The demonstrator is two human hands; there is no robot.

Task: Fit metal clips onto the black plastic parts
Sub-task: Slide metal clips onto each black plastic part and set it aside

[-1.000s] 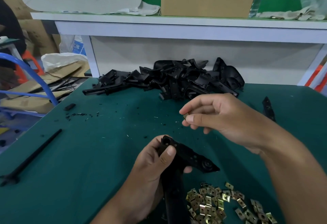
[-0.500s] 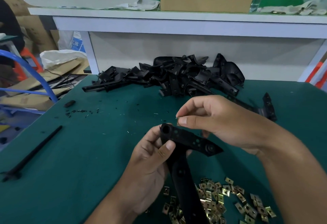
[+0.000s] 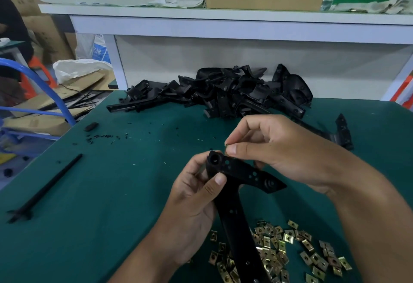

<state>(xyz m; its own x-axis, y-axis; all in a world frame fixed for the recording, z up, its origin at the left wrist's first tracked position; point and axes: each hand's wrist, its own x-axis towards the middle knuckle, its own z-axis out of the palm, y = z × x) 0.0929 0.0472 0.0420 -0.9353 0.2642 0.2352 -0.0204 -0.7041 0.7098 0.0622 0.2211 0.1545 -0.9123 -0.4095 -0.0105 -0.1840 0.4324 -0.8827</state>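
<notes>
— So, working across from the nine o'clock side: a loose black rod (image 3: 48, 185) lies on the green desk (image 3: 116, 204), well apart from the hands. What is the left hand (image 3: 192, 206) doing?

— It grips a black plastic part (image 3: 240, 174), thumb curled over the near face, the other fingers wrapped behind. The part stands up off the desk, its long stem running down toward six o'clock and its perforated head tilted toward three o'clock.

— And the right hand (image 3: 279, 148)?

— Thumb and forefinger are pressed together on a small metal clip (image 3: 225, 148); only a sliver of brass shows between them. The clip sits at the top edge of the head, just beside the round boss at its eleven o'clock end. Whether it already touches the plastic I cannot tell.

— So which step is this?

— I judge it the seating of one clip: it is lined up at the edge and not yet pushed home.

— What does the next move call for?

— Probably a firm slide of the clip over the edge while the left hand braces the part against the push. A skewed clip might jam or spring out.

— Supplies?

— Plenty. A heap of brass clips (image 3: 290, 249) lies at five o'clock, and a pile of black parts (image 3: 234, 93) waits at twelve o'clock.
</notes>
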